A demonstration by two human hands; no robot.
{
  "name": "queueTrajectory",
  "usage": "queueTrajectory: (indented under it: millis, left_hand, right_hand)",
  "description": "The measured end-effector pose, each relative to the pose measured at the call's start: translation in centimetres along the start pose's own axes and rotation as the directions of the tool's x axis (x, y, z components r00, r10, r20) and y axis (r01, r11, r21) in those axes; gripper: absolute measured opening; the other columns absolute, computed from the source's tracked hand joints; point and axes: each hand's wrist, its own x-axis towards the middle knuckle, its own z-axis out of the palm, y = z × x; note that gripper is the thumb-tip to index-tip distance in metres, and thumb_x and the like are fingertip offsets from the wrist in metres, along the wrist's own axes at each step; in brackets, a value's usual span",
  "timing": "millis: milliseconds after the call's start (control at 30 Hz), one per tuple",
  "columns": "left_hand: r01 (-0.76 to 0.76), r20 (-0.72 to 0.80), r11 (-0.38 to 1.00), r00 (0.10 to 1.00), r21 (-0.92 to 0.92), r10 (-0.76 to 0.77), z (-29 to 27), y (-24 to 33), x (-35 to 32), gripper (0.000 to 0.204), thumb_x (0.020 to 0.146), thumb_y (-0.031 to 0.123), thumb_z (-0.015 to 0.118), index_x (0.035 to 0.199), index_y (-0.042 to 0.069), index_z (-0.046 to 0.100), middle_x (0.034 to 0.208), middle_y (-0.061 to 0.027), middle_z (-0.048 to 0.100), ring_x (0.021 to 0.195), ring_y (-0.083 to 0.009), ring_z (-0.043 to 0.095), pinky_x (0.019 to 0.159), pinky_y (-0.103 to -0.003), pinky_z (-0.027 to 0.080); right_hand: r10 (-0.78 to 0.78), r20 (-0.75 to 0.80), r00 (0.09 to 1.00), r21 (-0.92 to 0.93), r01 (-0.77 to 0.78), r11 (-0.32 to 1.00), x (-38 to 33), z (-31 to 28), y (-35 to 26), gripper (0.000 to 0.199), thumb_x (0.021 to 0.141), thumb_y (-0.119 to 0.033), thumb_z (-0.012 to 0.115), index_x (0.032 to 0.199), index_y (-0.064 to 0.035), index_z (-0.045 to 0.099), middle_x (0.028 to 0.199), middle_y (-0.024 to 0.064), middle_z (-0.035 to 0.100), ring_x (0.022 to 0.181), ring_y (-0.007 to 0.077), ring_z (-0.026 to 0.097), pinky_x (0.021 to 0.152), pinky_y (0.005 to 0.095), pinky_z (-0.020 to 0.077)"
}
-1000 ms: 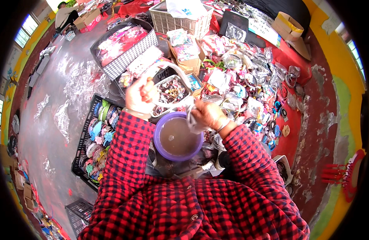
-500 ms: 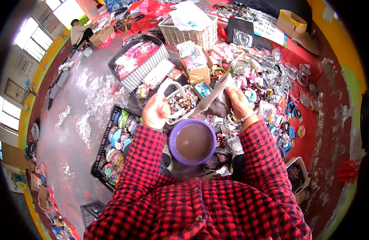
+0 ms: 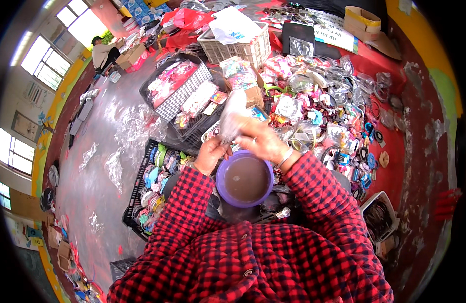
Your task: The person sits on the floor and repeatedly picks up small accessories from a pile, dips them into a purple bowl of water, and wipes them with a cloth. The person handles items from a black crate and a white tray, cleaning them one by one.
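I saw left hand and right hand both pinching 1 clear plastic bag above the purple bowl. Bowl looked empty; heap of packets on red surface remained unsorted.

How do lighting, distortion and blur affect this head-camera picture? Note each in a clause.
Head view: daylight from the windows blows them out white; glare sheens the grey floor; fisheye bends the edges within a black rim; the clear plastic bag held by both hands looks smeared.
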Motion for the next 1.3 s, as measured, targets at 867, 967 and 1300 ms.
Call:
queueTrajectory:
  millis: [867,967,1300]
  left_hand:
    - [0.190,-0.247,0.914,0.925,-0.359,-0.289,-0.7,-5.0,1.6,0.014,0.085,0.011,0.050,0.083,-0.001,0.057,0.064,-0.0047,0.056,0.052,-0.0098,0.048,0.049,-0.022,0.038]
    - [0.289,-0.230,0.904,0.901,-0.315,-0.368,-0.6,-5.7,1.9,0.013,0.085,0.011,0.051,0.082,0.000,0.057,0.061,-0.0050,0.055,0.051,-0.0095,0.048,0.047,-0.021,0.038]
    - [0.502,0.119,0.865,0.857,0.017,-0.501,0.4,-6.2,1.3,0.014,0.083,0.013,0.052,0.083,0.000,0.059,0.059,-0.0045,0.056,0.048,-0.0095,0.048,0.044,-0.021,0.037]
  right_hand:
    - [0.516,-0.137,0.845,0.445,-0.413,0.794,1.8,0.5,0.3,0.016,0.088,-0.016,0.048,0.076,-0.0044,0.050,0.066,-0.0057,0.044,0.063,0.0021,0.037,0.053,0.0190,0.0346]
    - [0.511,-0.089,0.855,0.475,-0.415,0.776,1.5,-0.7,1.9,0.014,0.088,-0.017,0.051,0.078,-0.0067,0.050,0.071,-0.0078,0.041,0.066,0.0016,0.035,0.058,0.0166,0.0298]
    - [0.642,0.096,0.761,0.467,-0.604,0.646,1.4,-2.6,3.4,0.010,0.087,-0.017,0.053,0.085,-0.0074,0.052,0.073,-0.0062,0.046,0.066,0.0027,0.039,0.058,0.0179,0.0343]
